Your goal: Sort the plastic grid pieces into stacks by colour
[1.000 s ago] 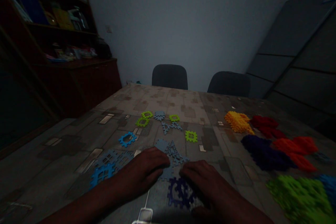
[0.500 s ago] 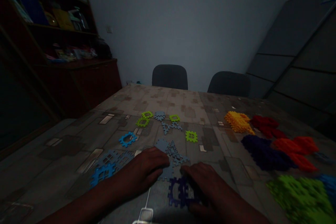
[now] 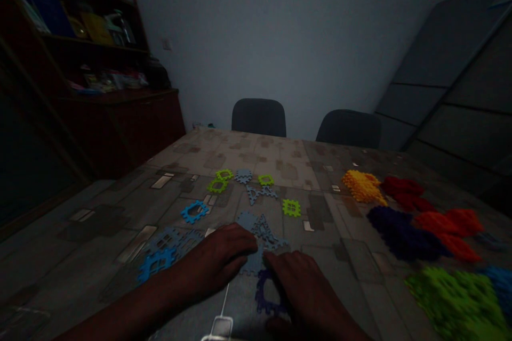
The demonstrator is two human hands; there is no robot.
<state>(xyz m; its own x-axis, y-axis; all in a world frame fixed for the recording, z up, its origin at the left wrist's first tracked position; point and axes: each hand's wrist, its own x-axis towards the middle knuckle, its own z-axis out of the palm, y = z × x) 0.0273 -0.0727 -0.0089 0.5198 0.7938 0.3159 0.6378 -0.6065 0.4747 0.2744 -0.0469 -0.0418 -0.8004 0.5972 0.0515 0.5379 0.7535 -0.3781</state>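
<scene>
My left hand (image 3: 224,253) rests over the left edge of a flat grey toothed building piece (image 3: 253,265), fingers bent and held together on it, thumb beside its edge. My right hand (image 3: 302,285) is curved over a dark purple toothed frame (image 3: 262,295), with its fingertips at the right side of the grey piece and its thumb lower down. Part of the purple frame is hidden under that palm. Whether purple and grey are linked, I cannot tell. Just beyond the hands lie a grey square (image 3: 247,219) and grey triangular pieces (image 3: 266,234).
Blue pieces (image 3: 158,265) and a blue frame (image 3: 194,212) lie left. Green frames (image 3: 291,208) and small grey pieces (image 3: 243,175) lie farther off. Piles of yellow (image 3: 364,186), red (image 3: 406,192), purple (image 3: 404,232), orange (image 3: 450,224) and green pieces (image 3: 456,298) sit right.
My right hand has slid left, closer to the left hand, and now covers more of the purple frame. My left hand has barely moved.
</scene>
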